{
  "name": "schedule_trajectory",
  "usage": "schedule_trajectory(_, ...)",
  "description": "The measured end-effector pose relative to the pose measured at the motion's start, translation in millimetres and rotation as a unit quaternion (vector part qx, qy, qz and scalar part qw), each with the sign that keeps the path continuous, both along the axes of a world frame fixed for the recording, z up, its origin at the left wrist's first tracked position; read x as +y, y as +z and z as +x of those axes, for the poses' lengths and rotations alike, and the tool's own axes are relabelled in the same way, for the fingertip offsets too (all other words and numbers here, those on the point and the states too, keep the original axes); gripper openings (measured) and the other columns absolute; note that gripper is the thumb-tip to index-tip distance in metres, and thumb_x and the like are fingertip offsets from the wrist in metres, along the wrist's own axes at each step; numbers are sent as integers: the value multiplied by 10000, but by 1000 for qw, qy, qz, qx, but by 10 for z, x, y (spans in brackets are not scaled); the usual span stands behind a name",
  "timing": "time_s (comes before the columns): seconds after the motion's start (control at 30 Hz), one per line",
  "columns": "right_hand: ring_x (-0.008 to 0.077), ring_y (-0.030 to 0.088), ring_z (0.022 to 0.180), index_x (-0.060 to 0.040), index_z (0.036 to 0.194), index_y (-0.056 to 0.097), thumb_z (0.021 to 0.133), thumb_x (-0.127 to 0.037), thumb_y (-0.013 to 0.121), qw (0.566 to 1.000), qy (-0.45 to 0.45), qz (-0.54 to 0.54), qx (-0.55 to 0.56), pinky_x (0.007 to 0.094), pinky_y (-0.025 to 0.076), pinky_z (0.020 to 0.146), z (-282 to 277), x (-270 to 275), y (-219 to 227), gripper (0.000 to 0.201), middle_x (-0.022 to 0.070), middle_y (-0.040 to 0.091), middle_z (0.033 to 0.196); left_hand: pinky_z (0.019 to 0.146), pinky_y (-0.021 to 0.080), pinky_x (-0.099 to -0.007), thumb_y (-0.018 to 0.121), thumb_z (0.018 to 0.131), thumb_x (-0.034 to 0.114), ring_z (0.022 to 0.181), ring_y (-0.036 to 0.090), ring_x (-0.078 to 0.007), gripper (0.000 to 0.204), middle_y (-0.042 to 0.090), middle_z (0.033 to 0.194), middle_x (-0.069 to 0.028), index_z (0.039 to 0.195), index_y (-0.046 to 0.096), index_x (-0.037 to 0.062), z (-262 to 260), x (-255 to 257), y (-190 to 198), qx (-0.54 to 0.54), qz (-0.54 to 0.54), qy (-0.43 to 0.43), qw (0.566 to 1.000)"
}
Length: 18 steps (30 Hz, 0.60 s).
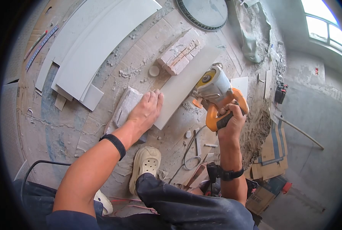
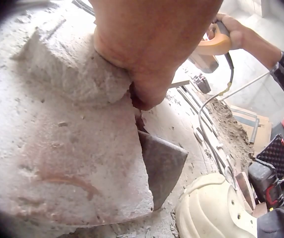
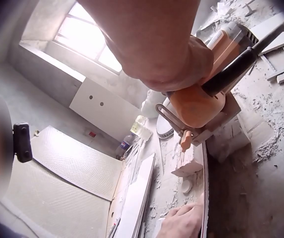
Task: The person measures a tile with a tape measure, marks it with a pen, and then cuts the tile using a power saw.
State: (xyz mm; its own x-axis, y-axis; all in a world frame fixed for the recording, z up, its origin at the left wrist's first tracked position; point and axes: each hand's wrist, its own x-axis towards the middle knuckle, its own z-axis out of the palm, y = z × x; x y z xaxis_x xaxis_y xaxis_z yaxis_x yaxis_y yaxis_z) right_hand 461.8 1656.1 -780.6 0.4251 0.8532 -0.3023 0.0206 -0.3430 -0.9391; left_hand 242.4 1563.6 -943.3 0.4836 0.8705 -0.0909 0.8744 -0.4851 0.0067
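A long pale tile lies slantwise in front of me, close beside a dusty block and a broken brick. My left hand rests on the tile's near left edge, fingers pointing forward; its thumb is hidden. In the right wrist view the left hand's fingers lie along that edge. My right hand grips the rear handle of an orange and grey handheld tile cutter. Its base sits at the tile's right edge in the head view, and the blade's cutting edge is hidden.
Large white tiles are stacked at the left, beside a spirit level. A round lid-like disc lies at the back. Power cord, rubble and cardboard lie to the right. My clog is near the block.
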Motion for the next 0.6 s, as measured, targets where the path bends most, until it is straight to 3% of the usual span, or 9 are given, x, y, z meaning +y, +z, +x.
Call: schedule_trajectory(0.6,179,571,595,-48,990,588,828,-50,607,1000,-6,-11,-8,328,494,557,-66,-138,17,163,59,580,751,1086,374,-376,504,972,216,1254,538,-264,580,545,1462,-182,1476,439,-63,4,1,-13,5,5,-1,1000)
